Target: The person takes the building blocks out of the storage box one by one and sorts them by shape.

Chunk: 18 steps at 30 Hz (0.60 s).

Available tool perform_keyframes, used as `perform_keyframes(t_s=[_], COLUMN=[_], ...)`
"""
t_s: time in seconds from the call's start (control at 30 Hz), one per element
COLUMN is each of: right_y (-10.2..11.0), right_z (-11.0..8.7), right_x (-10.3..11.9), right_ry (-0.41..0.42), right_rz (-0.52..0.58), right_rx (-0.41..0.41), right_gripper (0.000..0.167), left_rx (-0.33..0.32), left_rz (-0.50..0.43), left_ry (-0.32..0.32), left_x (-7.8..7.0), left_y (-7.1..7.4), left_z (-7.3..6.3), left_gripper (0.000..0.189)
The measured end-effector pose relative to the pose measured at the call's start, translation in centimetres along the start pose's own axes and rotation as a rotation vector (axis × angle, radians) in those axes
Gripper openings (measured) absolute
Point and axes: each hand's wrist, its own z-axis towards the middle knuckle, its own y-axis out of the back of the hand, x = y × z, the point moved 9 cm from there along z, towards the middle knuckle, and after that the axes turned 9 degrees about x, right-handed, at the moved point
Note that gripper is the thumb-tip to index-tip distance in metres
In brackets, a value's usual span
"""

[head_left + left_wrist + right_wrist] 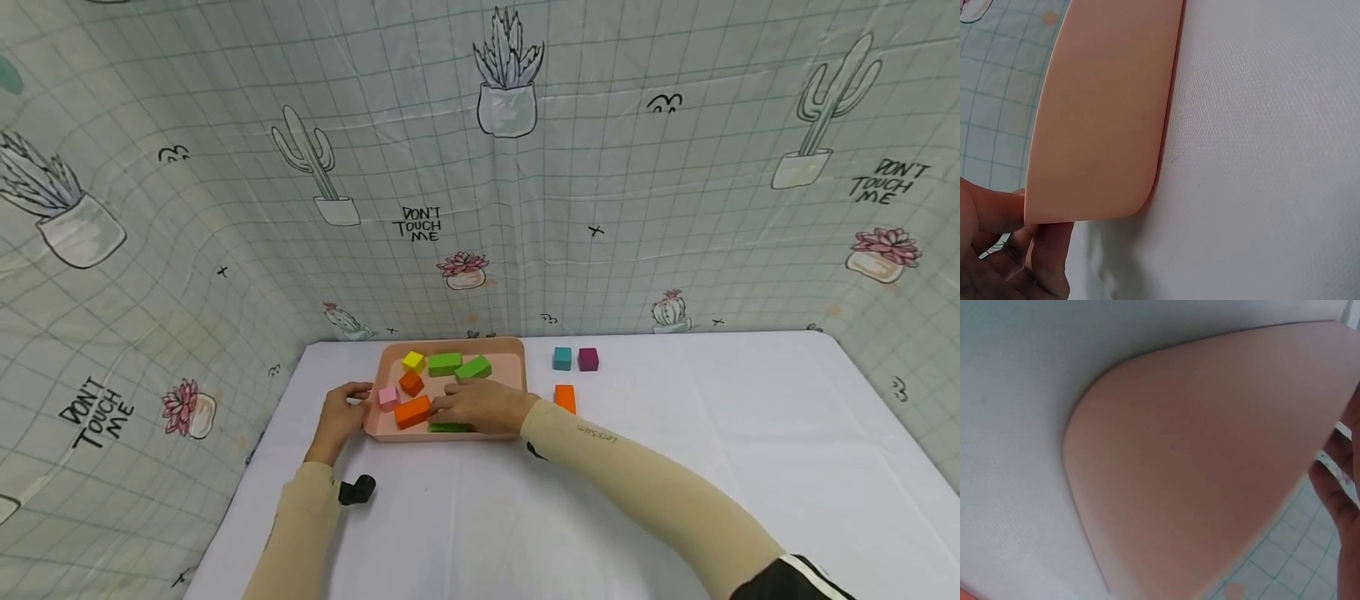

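Observation:
A shallow peach tray lies on the white table with several coloured blocks in it. My left hand holds the tray's left end, its fingers at the rim and against the outer wall in the left wrist view. Reaching over the near wall, my right hand is inside the tray, fingertips at the right end of a long orange block. Under it shows part of a green block. Whether those fingers pinch a block I cannot tell; the tray wall hides them in the right wrist view.
Also in the tray are a pink cube, an orange cube, a yellow cube and two green blocks by the far side. Right of the tray sit a teal cube, a purple cube and an orange block.

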Motion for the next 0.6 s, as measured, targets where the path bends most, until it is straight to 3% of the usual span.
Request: perform_keyframes(t_s=[0.37,0.6], right_y=[0.0,0.7], right_z=[-2.1,-5.1], right_x=[-2.3,-3.9], right_ry=[-0.148,-0.263], right_rz=[0.07,0.081], right_rx=[0.009,-0.126], right_gripper=[0.044,0.057], left_rx=[-0.012,-0.015], left_rz=[-0.003,0.011], left_ry=[0.001,0.004], left_x=[-0.3,-0.3], left_y=[0.0,0.0], left_z=[-0.1,-0.2], left_gripper=[0.036,0.036])
